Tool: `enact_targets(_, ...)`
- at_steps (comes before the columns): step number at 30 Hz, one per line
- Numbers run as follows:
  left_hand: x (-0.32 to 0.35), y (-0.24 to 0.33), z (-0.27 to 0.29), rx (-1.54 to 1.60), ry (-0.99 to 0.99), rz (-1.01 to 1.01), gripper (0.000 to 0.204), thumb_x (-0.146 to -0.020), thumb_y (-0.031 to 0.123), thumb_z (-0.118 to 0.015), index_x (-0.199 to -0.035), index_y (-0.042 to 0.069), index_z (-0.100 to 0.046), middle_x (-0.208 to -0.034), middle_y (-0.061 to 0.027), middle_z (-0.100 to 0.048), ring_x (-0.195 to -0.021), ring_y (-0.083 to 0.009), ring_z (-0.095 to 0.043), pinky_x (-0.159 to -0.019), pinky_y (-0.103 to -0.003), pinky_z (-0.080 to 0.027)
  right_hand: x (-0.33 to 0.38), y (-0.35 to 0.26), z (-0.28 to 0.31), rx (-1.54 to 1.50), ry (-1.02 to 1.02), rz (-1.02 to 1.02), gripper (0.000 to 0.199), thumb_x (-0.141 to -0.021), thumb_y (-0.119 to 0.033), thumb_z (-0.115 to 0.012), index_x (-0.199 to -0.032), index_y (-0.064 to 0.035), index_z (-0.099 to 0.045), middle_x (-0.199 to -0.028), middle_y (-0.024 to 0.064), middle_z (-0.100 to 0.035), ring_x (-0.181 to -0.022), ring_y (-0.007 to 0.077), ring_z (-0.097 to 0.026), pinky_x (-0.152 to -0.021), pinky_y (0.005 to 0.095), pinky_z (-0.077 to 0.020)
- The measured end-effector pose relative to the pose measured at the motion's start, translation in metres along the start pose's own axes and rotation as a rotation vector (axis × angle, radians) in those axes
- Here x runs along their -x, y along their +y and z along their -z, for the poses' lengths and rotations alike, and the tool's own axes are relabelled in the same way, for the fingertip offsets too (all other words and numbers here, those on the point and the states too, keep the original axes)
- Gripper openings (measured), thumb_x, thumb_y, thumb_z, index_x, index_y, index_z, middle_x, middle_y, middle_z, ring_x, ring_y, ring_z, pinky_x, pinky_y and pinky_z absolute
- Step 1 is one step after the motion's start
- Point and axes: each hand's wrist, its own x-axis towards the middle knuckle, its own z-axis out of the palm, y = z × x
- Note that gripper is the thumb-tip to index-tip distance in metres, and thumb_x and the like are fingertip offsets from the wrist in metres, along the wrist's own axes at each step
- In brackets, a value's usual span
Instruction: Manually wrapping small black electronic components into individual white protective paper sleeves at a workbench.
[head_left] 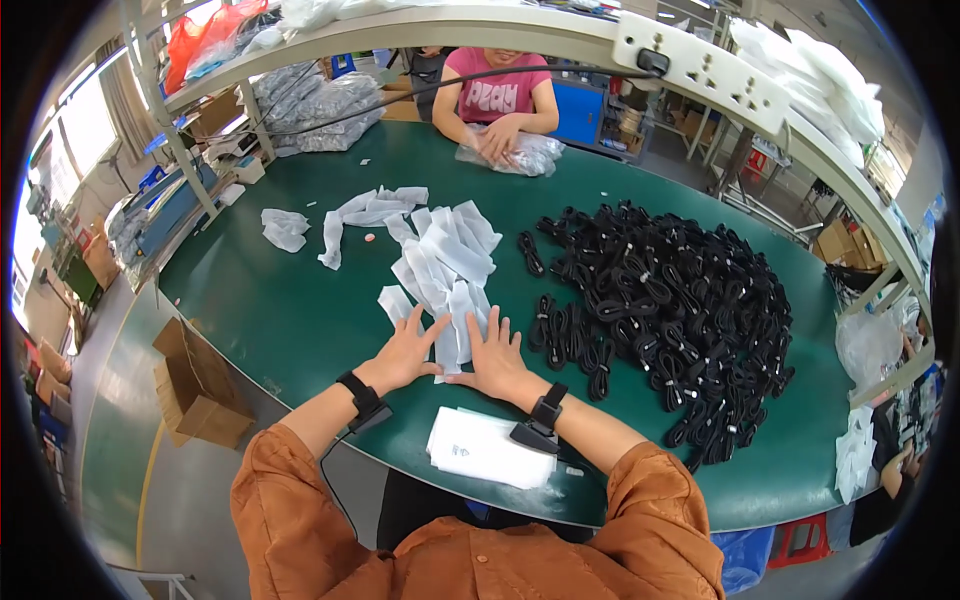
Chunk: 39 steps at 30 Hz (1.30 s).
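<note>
Both hands lie on the near end of a loose heap of narrow white plastic sleeves (447,247), in the middle of the green table (290,330). My left hand (403,352) rests with its fingers stretched apart at the heap's left side. Opposite it, my right hand (494,362) is spread along the right side, and one sleeve lies between the two thumbs. Neither hand grips anything. Closer to me sits a flat stack of white plastic bags (485,448), under my right wrist. To the right spreads a large pile of bundled black cables (670,300).
More sleeves (375,207) and a crumpled white piece (285,229) lie further left. Across the table a person in a pink shirt (500,90) handles clear plastic bags (530,155). A shelf rail with a power strip (700,75) spans the far side. An open cardboard box (205,390) stands on the floor.
</note>
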Motion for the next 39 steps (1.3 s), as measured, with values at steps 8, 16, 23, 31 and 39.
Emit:
enact_targets(8,-0.091,-0.118,-0.004,0.076,0.051,-0.003,0.094,-0.077,0.016,-0.082,-0.155,0.03,-0.032,-0.15,-0.0348,-0.026,-0.131,-0.0528,-0.041,-0.109,-0.052,-0.042,-0.149,-0.001,-0.019,0.042,0.061,-0.095,0.12,-0.076,-0.064,-0.075,-0.158,-0.0023,-0.013,-0.155,0.044,-0.01,-0.141,0.0646,-0.019,-0.106,0.0768,-0.0223)
enact_targets(16,-0.209,-0.238,-0.008,0.129,0.044,0.021,0.087,-0.081,0.011,-0.077,-0.154,0.031,-0.035,-0.15,-0.0316,-0.029,-0.135,-0.0488,-0.039,-0.111,-0.05,-0.041,-0.313,0.038,-0.044,0.043,0.14,-0.126,0.117,-0.078,-0.062,-0.075,-0.157,-0.0026,-0.013,-0.154,0.0441,-0.011,-0.143,0.062,-0.016,-0.108,0.076,-0.0195)
enact_targets(23,-0.286,-0.331,-0.02,0.141,0.109,0.067,0.085,-0.08,0.009,-0.077,-0.153,0.031,-0.039,-0.147,-0.03,-0.034,-0.136,-0.0482,-0.039,-0.11,-0.049,-0.043,-0.435,0.065,-0.066,0.044,0.188,-0.094,0.116,-0.079,-0.064,-0.073,-0.157,-0.0024,-0.013,-0.155,0.0429,-0.013,-0.145,0.0573,-0.016,-0.108,0.0758,-0.0191)
enact_targets(31,-0.314,-0.389,-0.032,0.158,0.168,0.092,0.075,-0.082,0.007,-0.074,-0.149,0.025,-0.047,-0.148,-0.0337,-0.033,-0.133,-0.047,-0.042,-0.109,-0.044,-0.043,-0.506,0.068,-0.089,0.097,0.171,-0.111,0.117,-0.078,-0.066,-0.072,-0.158,-0.0055,-0.013,-0.156,0.0398,-0.015,-0.146,0.0546,-0.017,-0.108,0.077,-0.0169)
enact_targets(39,-0.299,-0.401,-0.039,0.117,0.244,0.101,0.071,-0.082,0.009,-0.075,-0.147,0.025,-0.05,-0.147,-0.0336,-0.034,-0.131,-0.0448,-0.045,-0.109,-0.042,-0.043,-0.499,0.05,-0.087,0.118,0.151,-0.127,0.115,-0.079,-0.064,-0.074,-0.158,-0.0057,-0.015,-0.157,0.0391,-0.016,-0.147,0.0535,-0.019,-0.109,0.0744,-0.0215)
